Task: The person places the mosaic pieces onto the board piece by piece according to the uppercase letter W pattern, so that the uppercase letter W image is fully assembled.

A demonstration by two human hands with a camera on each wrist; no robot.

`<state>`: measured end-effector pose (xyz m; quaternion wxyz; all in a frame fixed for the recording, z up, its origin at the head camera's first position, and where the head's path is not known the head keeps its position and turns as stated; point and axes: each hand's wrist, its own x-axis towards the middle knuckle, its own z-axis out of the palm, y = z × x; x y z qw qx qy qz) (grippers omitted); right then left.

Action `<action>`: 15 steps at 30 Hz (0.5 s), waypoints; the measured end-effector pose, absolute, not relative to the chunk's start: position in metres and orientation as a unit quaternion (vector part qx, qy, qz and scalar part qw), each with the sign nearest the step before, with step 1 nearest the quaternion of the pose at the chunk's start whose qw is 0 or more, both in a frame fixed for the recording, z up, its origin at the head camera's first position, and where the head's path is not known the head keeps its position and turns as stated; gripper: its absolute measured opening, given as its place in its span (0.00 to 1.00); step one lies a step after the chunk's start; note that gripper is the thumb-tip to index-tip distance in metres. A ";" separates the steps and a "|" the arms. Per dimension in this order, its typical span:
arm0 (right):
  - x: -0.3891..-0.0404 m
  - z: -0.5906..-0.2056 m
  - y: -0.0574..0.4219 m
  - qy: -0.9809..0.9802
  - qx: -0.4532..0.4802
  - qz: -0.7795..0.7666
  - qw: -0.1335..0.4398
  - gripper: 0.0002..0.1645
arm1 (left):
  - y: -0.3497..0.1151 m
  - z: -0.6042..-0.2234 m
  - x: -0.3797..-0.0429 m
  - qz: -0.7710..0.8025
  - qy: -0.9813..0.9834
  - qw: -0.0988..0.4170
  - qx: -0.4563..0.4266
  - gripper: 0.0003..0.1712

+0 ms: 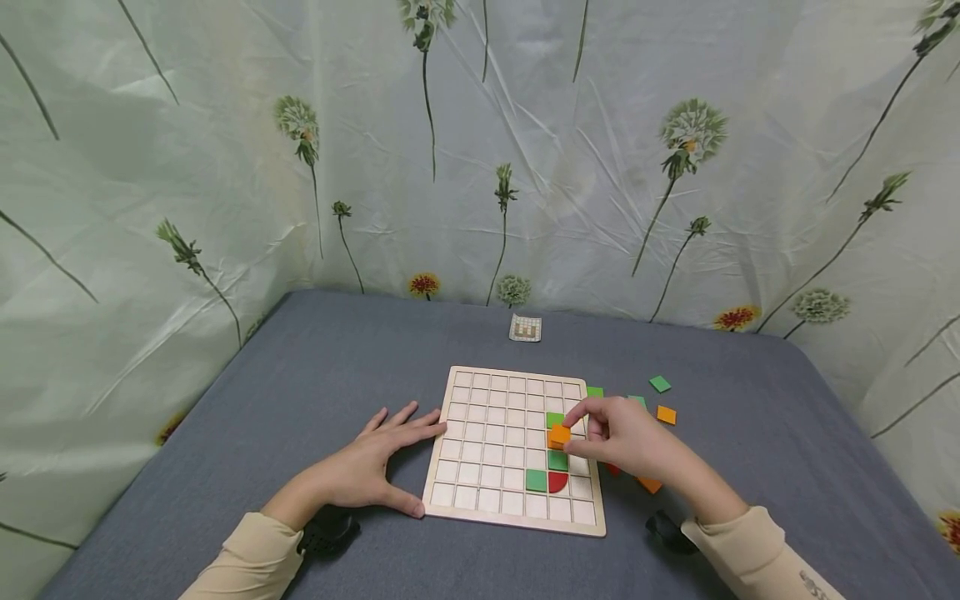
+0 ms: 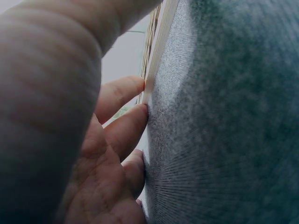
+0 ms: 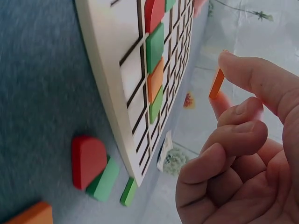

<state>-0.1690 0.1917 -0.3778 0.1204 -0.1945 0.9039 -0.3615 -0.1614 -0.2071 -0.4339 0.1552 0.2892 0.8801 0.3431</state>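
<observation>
My right hand (image 1: 626, 433) pinches an orange square tile (image 3: 217, 83) between thumb and index finger, held above the wooden grid board (image 1: 480, 437). In the right wrist view its other fingers are curled. On the board, a red quarter-round tile (image 1: 557, 482), a green tile (image 1: 536, 480), a second green tile (image 1: 557, 461), an orange tile (image 3: 155, 79) and a light green tile (image 1: 555, 419) sit in cells. From the head, the held tile partly covers the orange one. My left hand (image 1: 367, 467) lies with fingers spread, fingertips and thumb at the board's left edge.
Right of the board lie several loose tiles, among them a green tile (image 1: 660, 384), an orange tile (image 1: 666, 415) and a red rounded tile (image 3: 88, 161). A small printed card (image 1: 525, 328) lies at the back of the grey cloth-covered table (image 1: 375, 350). Behind hangs a flowered curtain (image 1: 480, 125).
</observation>
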 end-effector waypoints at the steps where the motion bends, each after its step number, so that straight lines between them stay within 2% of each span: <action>1: -0.168 -0.378 0.190 0.903 -0.197 -0.363 0.122 0.15 | -0.207 -0.434 -0.161 0.343 0.880 0.155 0.289 0.62; 15: -0.163 -0.388 0.174 0.897 -0.229 -0.358 0.123 0.13 | -0.207 -0.434 -0.162 0.343 0.880 0.157 0.289 0.62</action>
